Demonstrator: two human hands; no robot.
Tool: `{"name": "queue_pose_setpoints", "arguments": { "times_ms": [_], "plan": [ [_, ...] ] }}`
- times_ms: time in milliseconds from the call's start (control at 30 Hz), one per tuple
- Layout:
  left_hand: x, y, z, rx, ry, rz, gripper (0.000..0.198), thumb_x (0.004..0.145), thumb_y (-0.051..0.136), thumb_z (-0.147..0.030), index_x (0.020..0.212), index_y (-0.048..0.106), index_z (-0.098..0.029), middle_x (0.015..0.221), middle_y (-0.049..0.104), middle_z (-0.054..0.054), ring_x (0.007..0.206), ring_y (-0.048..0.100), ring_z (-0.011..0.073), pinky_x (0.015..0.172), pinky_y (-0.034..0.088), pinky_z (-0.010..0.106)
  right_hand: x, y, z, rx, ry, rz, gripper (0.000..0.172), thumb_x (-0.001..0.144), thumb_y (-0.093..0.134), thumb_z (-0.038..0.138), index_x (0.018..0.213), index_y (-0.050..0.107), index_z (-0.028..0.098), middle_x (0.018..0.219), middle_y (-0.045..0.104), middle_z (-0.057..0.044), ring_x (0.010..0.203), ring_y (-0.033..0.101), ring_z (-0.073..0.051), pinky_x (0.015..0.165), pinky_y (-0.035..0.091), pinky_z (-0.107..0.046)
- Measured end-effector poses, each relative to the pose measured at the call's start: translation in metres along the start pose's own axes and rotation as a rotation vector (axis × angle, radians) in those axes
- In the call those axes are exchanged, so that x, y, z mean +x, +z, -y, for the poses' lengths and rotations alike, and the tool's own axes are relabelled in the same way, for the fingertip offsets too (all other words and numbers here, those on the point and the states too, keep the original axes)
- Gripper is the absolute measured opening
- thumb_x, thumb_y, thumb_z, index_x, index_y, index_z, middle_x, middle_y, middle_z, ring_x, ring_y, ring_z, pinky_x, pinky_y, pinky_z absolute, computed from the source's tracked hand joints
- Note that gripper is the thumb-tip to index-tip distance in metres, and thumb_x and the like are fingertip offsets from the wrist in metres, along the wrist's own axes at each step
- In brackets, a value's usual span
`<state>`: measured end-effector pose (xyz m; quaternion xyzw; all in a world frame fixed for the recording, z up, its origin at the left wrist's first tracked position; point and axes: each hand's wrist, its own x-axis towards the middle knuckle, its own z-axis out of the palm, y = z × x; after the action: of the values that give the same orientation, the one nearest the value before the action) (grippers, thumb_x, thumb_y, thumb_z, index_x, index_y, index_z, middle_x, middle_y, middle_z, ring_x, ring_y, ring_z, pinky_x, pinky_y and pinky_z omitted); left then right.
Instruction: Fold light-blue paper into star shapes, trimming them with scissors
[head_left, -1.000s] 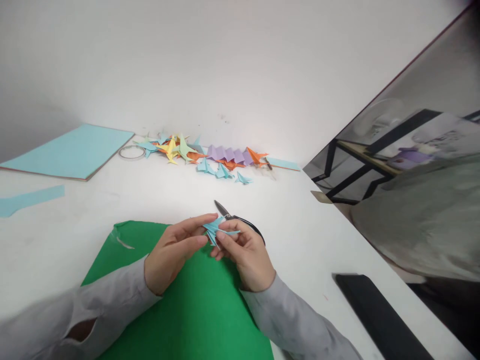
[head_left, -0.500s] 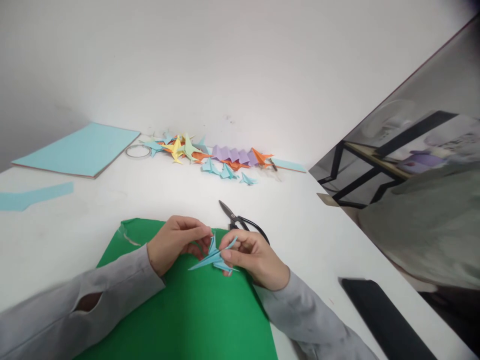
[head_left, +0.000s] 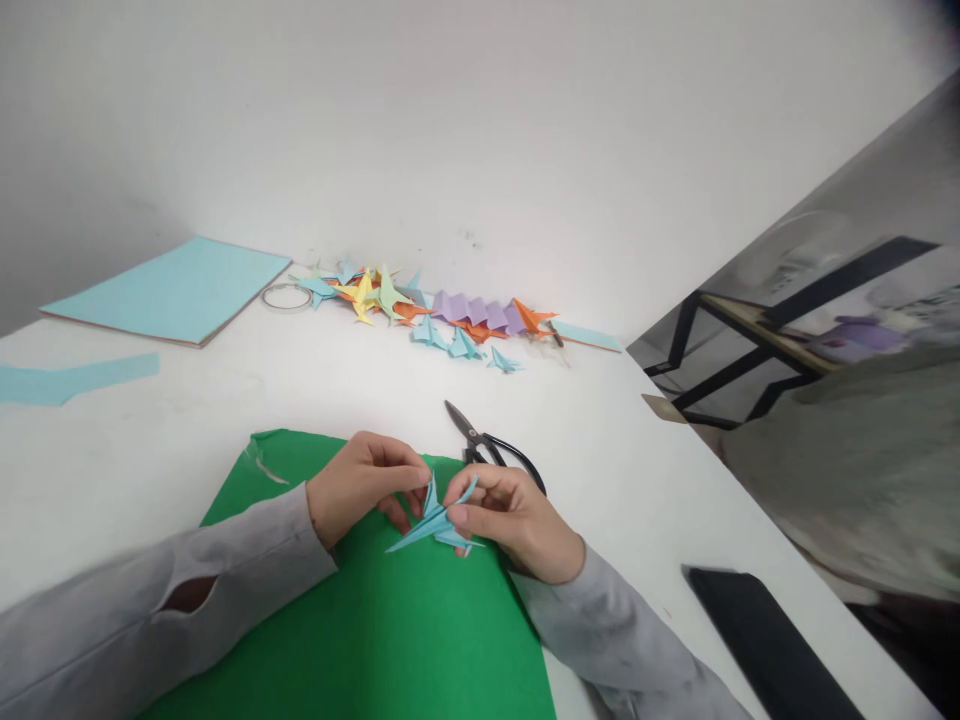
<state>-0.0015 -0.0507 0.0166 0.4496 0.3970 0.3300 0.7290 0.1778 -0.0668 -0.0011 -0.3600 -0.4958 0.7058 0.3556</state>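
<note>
A light blue origami crane [head_left: 429,526] is held between my two hands above a green sheet [head_left: 390,630]. My right hand [head_left: 517,515] pinches the crane's body between thumb and fingers. With thumb and forefinger, my left hand [head_left: 371,485] grips the thin upright point at the crane's far side. One long point sticks out toward the lower left. Just beyond my right hand lies a pair of black-handled scissors [head_left: 480,440], its handles partly hidden behind that hand.
Folded cranes in several colours [head_left: 364,295] are heaped along the wall beside a purple pleated paper [head_left: 480,312]. Blue paper sheets [head_left: 172,290] and a metal ring [head_left: 286,297] are at the back left, a cut blue strip [head_left: 82,380] nearer. A black flat object [head_left: 772,635] lies at right.
The view has shifted slightly, so everything sits a little differently in the picture. My left thumb and forefinger have closed in on the crane's upright point. My right hand keeps its hold.
</note>
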Motion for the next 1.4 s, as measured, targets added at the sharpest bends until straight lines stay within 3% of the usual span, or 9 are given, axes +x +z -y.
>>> {"name": "queue_pose_setpoints", "arguments": {
  "times_ms": [900,1200,1400],
  "plan": [
    [0.0004,0.0003,0.0003,0.127,0.007,0.019,0.024,0.059,0.069,-0.032,0.057,0.060,-0.010,0.048,0.053,0.001,0.043,0.051,0.0113,0.035,0.047,0.024,0.0000,-0.0021,-0.0009,0.033,0.041,-0.004,0.015,0.065,0.072,0.022,0.070,0.063,0.011,0.051,0.062,0.002,0.041,0.055,-0.007,0.042,0.047,-0.016],
    [-0.0002,0.0002,0.0024,0.254,0.004,0.036,0.021,0.066,0.062,-0.031,0.062,0.055,-0.012,0.043,0.053,-0.002,0.034,0.049,0.0099,0.035,0.046,0.025,0.0012,-0.0033,-0.0023,0.037,0.033,0.002,0.016,0.064,0.072,0.023,0.067,0.062,0.011,0.050,0.061,0.001,0.040,0.056,-0.007,0.040,0.047,-0.017],
    [0.0018,-0.0003,0.0011,0.121,-0.063,0.061,0.019,0.065,0.060,-0.029,0.060,0.055,-0.012,0.047,0.053,0.000,0.040,0.052,0.0127,0.033,0.046,0.026,0.0011,-0.0028,-0.0009,0.034,0.041,0.000,0.017,0.063,0.073,0.023,0.067,0.062,0.011,0.050,0.060,0.002,0.040,0.055,-0.007,0.040,0.046,-0.016]
  ]
}}
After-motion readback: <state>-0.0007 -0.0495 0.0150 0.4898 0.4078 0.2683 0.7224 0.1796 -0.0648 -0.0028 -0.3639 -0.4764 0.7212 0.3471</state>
